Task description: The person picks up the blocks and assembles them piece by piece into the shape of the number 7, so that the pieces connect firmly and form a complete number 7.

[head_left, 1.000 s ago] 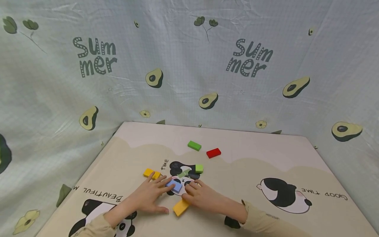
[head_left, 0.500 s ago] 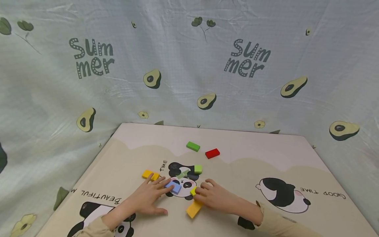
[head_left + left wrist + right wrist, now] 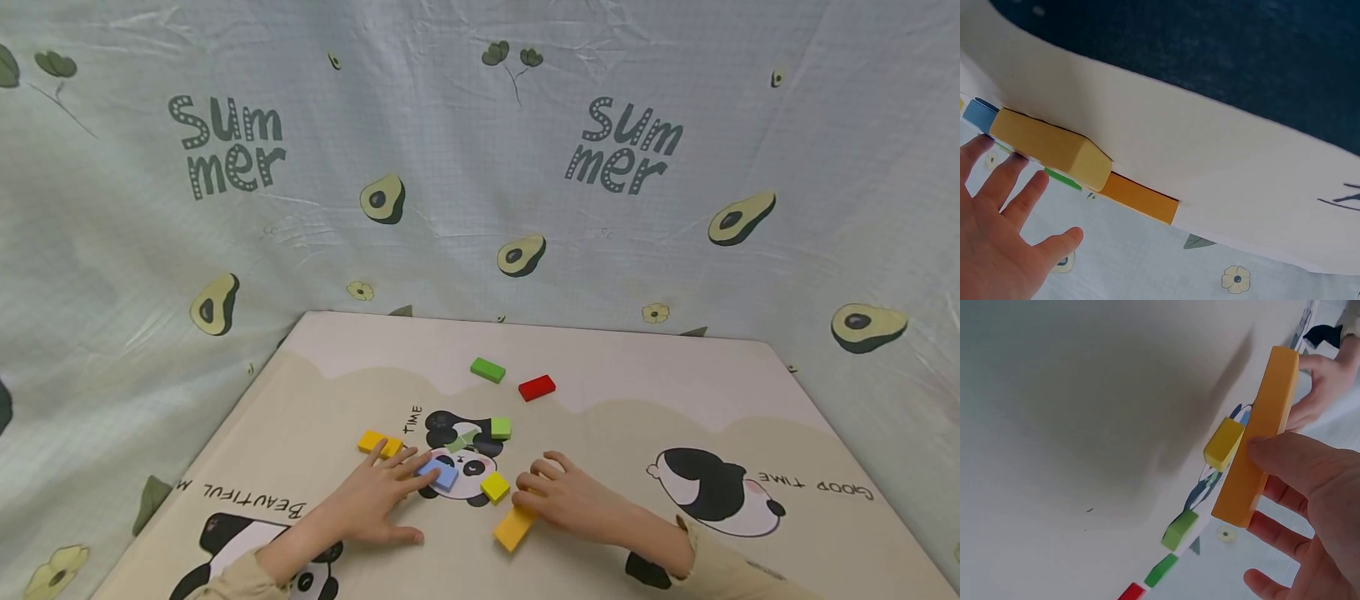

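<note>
"Head view first: what is the right hand holding?"

"An orange block, gripped with the thumb flat on one face and fingers behind. Up close, from the right wrist, it looks plain, long and straight-sided, with crisp edges."

"Where is it, and which way does it point?"

"On the person's near side of the yellow block and a little to its right, the two apart. Its long axis runs aslant: near end toward the lower left, far end up and right beneath the fingertips. Whether it touches the tablecloth, I can't tell."

"And the left hand?"

"Relaxed and spread, grasping nothing. One fingertip rests on the light blue block; the little finger reaches over a second orange block, contact unclear."

"Any writing?"

"SUMMER, twice, in dotted letters on the pale backdrop. On the tablecloth, BEAUTIFUL and GOOD TIME read upside down from here, and another TIME stands sideways beside the middle panda print."
</note>
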`<state>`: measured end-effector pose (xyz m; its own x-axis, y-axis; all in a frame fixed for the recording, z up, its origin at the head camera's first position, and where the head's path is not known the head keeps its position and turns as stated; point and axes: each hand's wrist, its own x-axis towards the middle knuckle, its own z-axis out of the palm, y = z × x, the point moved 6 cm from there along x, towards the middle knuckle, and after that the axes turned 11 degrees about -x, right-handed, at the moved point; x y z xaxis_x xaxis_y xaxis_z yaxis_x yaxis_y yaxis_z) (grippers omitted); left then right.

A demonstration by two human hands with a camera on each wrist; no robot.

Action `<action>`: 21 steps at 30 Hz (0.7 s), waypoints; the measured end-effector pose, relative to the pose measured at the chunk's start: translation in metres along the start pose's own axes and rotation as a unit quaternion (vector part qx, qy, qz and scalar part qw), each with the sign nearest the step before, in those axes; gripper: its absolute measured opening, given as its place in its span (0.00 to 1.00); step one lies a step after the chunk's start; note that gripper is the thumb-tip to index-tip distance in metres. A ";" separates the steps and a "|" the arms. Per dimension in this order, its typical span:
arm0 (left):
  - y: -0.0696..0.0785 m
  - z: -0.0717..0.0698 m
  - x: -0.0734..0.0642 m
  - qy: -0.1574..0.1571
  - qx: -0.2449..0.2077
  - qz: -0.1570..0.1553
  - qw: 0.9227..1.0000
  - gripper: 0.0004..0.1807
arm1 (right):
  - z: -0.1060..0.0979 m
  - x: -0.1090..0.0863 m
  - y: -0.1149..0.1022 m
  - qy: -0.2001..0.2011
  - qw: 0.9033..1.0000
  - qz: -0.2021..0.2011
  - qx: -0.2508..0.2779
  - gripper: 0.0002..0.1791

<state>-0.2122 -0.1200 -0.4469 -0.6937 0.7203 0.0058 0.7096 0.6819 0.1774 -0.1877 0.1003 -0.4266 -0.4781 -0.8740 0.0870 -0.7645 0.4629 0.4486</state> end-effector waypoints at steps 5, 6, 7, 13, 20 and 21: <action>0.000 -0.001 0.000 0.006 -0.005 0.005 1.000 0.42 | 0.004 -0.007 0.005 -0.003 1.000 0.009 0.009 0.18; 0.000 -0.001 0.000 0.008 -0.005 0.007 1.000 0.42 | 0.005 -0.009 0.006 -0.006 1.000 0.011 0.014 0.18; 0.000 0.000 -0.001 0.010 -0.007 0.008 1.000 0.42 | 0.007 -0.010 0.007 -0.011 1.000 0.013 0.019 0.18; 0.000 -0.001 -0.002 0.018 -0.017 0.016 1.000 0.41 | 0.015 -0.017 0.012 -0.031 0.998 0.025 0.040 0.19; 0.001 -0.002 -0.001 0.011 -0.020 0.011 1.000 0.40 | 0.023 -0.024 0.017 -0.053 0.997 0.033 0.052 0.19; 0.001 -0.002 -0.001 0.011 -0.019 0.012 1.000 0.40 | 0.024 -0.025 0.018 -0.056 0.996 0.034 0.055 0.19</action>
<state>-0.2108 -0.1206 -0.4444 -0.6800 0.7325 0.0325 0.7206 0.6595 0.2139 -0.1995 0.1343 -0.4419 -0.5719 -0.8202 0.0107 -0.7678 0.5399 0.3448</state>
